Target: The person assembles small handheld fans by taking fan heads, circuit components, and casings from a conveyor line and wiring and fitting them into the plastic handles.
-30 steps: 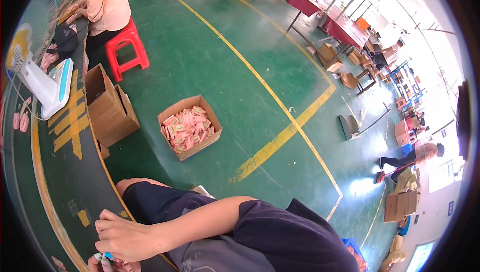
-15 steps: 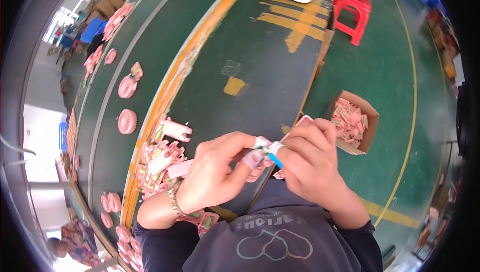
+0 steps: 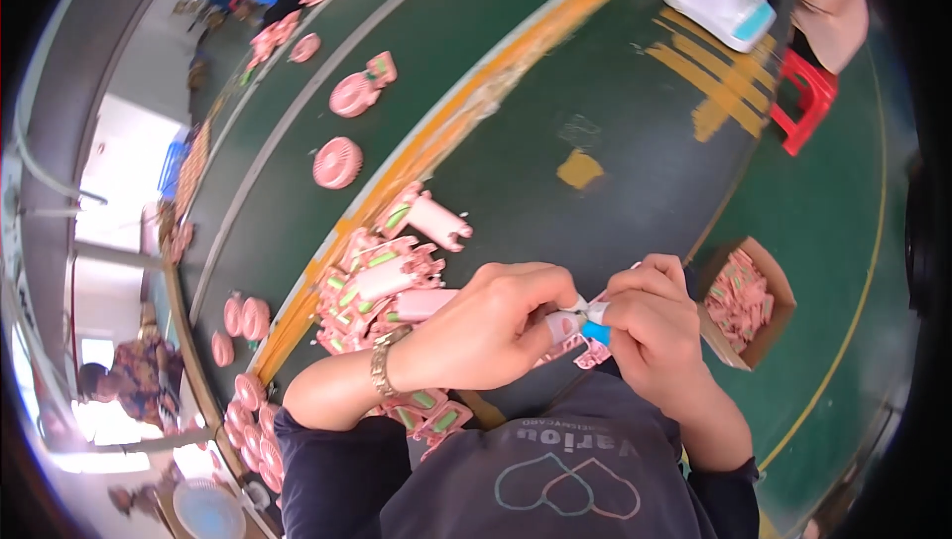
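Note:
My left hand [image 3: 496,326], with white coverings on its fingertips, is closed in a pinch; what sits between the fingers is too small to make out. Meeting it fingertip to fingertip, my right hand [image 3: 654,331] is closed around a pink plastic part [image 3: 593,353], which shows below and between the hands and is partly hidden by them. A small bright blue piece [image 3: 595,332] lies at my right thumb; its kind is unclear. Beside my left wrist is a heap of pink plastic housings [image 3: 382,281] with green patches, and more pink housings [image 3: 431,415] lie under my left forearm.
A cardboard box [image 3: 778,316] of small pink parts stands to the right. Past the yellow-taped ledge [image 3: 476,103], pink round fan heads [image 3: 337,162] sit on a green belt. A white-and-blue device [image 3: 724,13], a red stool [image 3: 808,98] and a person are at the far right.
The view has swung, so the belt, heap and box appear shifted right. My hands stay together at the pink part, with the blue piece still at my right thumb.

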Demonstrator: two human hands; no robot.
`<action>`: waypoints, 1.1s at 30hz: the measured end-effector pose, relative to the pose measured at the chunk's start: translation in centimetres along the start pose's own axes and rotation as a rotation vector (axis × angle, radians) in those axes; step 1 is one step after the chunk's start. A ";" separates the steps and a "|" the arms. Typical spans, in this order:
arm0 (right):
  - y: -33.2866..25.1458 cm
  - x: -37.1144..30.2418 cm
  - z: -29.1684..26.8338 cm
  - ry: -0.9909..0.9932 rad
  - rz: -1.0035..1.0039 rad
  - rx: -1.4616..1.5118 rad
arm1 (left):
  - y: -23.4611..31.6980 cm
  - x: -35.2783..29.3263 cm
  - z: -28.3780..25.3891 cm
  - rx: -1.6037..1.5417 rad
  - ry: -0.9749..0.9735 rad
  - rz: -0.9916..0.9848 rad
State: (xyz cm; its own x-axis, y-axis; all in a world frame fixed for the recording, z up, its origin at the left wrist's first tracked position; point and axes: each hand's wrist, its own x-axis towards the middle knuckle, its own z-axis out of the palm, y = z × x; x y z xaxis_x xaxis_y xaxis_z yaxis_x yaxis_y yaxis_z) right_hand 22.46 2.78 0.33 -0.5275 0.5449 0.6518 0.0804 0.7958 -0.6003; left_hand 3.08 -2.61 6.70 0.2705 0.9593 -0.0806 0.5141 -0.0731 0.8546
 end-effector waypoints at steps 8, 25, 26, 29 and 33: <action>0.0 3.6 4.2 -0.260 0.111 0.427 | -1.9 -5.3 -2.7 -0.501 -0.016 -0.455; 6.3 5.6 23.0 -0.458 0.204 -0.120 | -26.2 -14.0 -24.3 1.237 0.804 -0.533; 7.7 5.1 22.2 -0.451 0.193 -0.168 | -26.6 -10.0 -22.8 1.196 0.706 -0.800; 7.1 5.3 19.3 -0.546 0.226 -0.089 | -29.1 -5.6 -24.1 1.397 0.935 -0.508; 8.0 3.1 15.7 -0.198 0.260 0.017 | -28.6 -0.3 -23.8 1.175 0.353 -0.572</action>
State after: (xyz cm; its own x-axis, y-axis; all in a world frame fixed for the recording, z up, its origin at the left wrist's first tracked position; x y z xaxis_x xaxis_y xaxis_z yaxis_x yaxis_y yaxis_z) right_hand 8.22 6.66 -9.69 -0.6455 0.6660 0.3739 0.2208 0.6314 -0.7434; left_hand -31.08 5.65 -5.48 -0.3443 0.9388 0.0126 0.9173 0.3392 -0.2088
